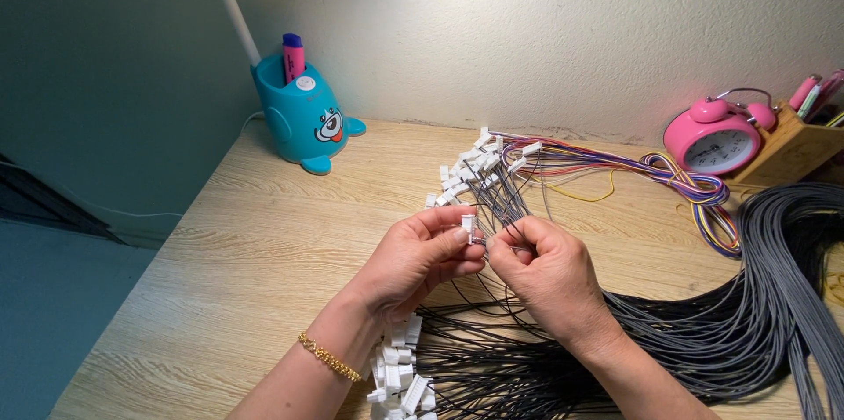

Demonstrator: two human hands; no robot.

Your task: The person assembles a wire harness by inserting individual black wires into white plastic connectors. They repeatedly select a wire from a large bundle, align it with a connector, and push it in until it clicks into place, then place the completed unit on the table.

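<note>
My left hand pinches a small white plastic connector between thumb and fingers, at the middle of the wooden desk. My right hand grips thin dark wires right beside that connector, fingers closed on them. A fan of wires tipped with white connectors rises just beyond both hands. Below my left wrist lies a heap of loose white connectors. A gold bracelet sits on my left wrist.
A large bundle of grey wires loops across the right of the desk. Coloured wires curve behind it. A turquoise lamp base holding a pink marker stands at the back left, a pink alarm clock and wooden pen holder back right.
</note>
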